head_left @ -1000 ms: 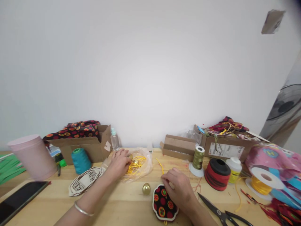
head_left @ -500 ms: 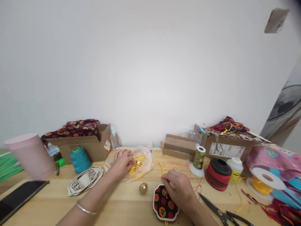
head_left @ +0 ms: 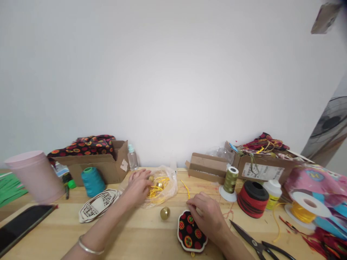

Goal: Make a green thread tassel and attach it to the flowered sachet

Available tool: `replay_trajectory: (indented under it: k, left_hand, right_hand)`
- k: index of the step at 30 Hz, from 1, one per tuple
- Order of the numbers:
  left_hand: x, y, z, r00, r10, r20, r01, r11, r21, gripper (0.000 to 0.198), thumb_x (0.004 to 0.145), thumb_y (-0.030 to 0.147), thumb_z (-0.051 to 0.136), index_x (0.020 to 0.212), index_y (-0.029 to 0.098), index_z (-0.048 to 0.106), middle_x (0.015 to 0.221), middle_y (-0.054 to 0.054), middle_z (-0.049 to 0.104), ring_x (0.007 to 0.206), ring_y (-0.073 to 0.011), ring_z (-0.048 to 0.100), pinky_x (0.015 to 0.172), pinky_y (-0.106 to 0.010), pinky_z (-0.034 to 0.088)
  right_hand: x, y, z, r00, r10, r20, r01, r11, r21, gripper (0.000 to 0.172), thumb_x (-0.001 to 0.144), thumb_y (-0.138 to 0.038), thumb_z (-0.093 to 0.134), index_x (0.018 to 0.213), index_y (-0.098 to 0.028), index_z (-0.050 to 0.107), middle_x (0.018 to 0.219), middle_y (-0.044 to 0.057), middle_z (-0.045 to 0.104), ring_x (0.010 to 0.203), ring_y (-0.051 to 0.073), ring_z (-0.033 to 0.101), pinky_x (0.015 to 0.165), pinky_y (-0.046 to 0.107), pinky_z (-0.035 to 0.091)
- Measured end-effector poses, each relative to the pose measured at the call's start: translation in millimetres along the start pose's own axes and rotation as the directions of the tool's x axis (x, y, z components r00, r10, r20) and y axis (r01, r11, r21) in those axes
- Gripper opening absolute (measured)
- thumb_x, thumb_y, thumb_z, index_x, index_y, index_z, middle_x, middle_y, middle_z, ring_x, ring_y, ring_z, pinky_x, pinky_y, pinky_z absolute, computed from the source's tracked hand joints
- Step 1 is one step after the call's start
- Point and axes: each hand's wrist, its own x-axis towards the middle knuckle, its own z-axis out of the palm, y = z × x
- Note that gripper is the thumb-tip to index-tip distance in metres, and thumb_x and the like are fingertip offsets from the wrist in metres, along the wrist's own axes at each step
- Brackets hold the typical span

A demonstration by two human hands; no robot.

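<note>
My left hand (head_left: 138, 186) reaches into a clear plastic bag (head_left: 171, 184) with its fingers apart. Inside the bag lie loose yellow cords (head_left: 155, 190) and shiny gold bells (head_left: 159, 185); one bell is right beside my fingers, and some fingertips are hidden. Outside it, a single gold ball-shaped bell (head_left: 165, 213) rests on the table. My right hand (head_left: 207, 215) lies over the upper edge of a scalloped, pale-rimmed pendant (head_left: 189, 236) faced with black flowered fabric. Its thumb and finger pinch the yellow cord (head_left: 187, 189) running up from the pendant's top. A small yellow loop shows at the bottom.
Black scissors (head_left: 256, 243) lie right of my right arm. Further right stand a green thread cone (head_left: 230, 180), red ribbon roll (head_left: 252, 202), glue bottle (head_left: 273, 191) and yellow cord spool (head_left: 309, 204). Leftward are wooden cutouts (head_left: 94, 207), a teal thread cone (head_left: 93, 182) and a phone (head_left: 23, 225).
My left hand has shifted slightly within the bag, and a gold bell beside its fingers now shows. The right hand keeps its place at the pendant's top.
</note>
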Motion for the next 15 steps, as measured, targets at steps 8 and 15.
replay_trajectory:
  k: [8, 15]
  left_hand:
    - [11.7, 9.9, 6.4, 0.995, -0.073, -0.072, 0.075, 0.997, 0.029, 0.025, 0.075, 0.027, 0.045, 0.067, 0.024, 0.069, 0.115, -0.008, 0.054, 0.115, -0.0329, 0.033, 0.093, -0.053, 0.020]
    - [12.5, 6.8, 6.8, 0.996, -0.088, -0.029, 0.089, 0.996, 0.032, 0.027, 0.073, 0.025, 0.044, 0.060, 0.023, 0.068, 0.109, -0.010, 0.057, 0.113, -0.0335, 0.037, 0.092, -0.055, 0.020]
  right_hand:
    - [-0.3, 0.3, -1.5, 1.000, -0.019, 0.014, 0.019, 1.000, -0.010, 0.017, 0.079, -0.013, 0.046, 0.072, -0.020, 0.061, 0.065, 0.002, 0.061, 0.063, 0.014, 0.053, 0.057, 0.023, 0.037]
    - [-1.0, -0.2, -0.5, 0.999, -0.019, 0.030, 0.019, 1.000, -0.005, 0.019, 0.079, -0.012, 0.046, 0.073, -0.020, 0.061, 0.066, 0.002, 0.061, 0.064, 0.014, 0.054, 0.058, 0.023, 0.037]
